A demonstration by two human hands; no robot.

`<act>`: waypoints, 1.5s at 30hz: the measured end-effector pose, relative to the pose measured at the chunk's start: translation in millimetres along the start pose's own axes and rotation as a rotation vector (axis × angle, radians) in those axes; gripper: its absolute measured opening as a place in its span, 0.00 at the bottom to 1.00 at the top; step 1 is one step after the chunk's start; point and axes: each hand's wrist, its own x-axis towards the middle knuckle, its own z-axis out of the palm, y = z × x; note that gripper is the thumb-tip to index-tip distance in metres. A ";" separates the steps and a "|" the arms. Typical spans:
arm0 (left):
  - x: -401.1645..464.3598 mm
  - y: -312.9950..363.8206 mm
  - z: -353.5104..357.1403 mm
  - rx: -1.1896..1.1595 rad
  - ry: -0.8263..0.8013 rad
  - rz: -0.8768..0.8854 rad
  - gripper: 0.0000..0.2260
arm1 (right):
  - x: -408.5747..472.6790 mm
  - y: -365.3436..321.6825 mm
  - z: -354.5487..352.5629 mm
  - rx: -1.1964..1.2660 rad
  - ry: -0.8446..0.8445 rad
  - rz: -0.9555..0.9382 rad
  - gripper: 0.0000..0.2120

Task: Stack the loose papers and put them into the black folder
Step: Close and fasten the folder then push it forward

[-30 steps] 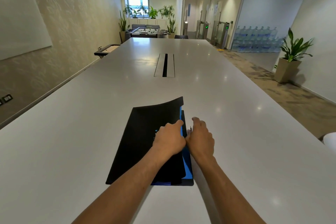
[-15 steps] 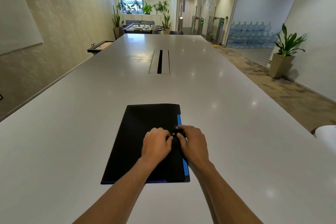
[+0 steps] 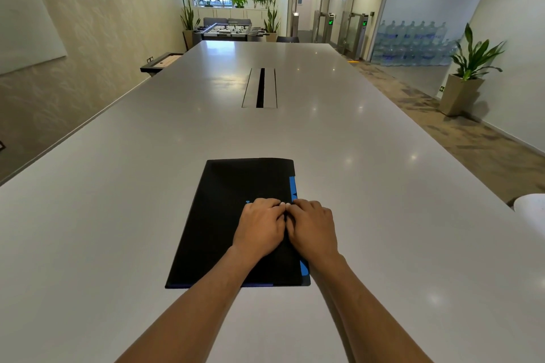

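Note:
The black folder lies flat and closed on the white table, straight in front of me. A blue strip shows along its right edge and at its near right corner. My left hand and my right hand rest side by side on the folder's right half. Their knuckles are up, the fingers are curled and the fingertips press down where the two hands meet. No loose papers show anywhere; whatever is inside the folder is hidden by its cover.
A cable slot is set in the table's middle, farther away. A white rounded object pokes in at the right table edge. On the floor at the right stands a potted plant.
The folder's cover, curled up a second ago, now lies flat. Both hands have moved together onto the cover near its right edge and press there.

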 end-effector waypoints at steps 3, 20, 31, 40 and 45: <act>-0.4 -0.2 1.2 -0.012 -0.024 -0.025 0.14 | 1.9 0.0 -0.2 -0.007 -0.024 0.007 0.16; 1.9 -4.0 -2.0 -0.049 -0.122 -0.071 0.15 | -0.1 -7.5 -4.1 -0.027 -0.060 0.031 0.17; -33.4 -21.3 -54.0 0.065 0.076 -0.534 0.19 | -32.7 -11.2 -30.6 0.139 -0.087 0.405 0.26; -32.2 -31.3 -64.7 0.033 -0.095 -0.752 0.33 | -31.6 -22.9 -31.9 0.244 -0.133 0.467 0.29; -18.7 -60.9 -84.4 -0.311 -0.001 -0.892 0.30 | -22.2 -16.8 -32.4 0.650 -0.164 0.576 0.21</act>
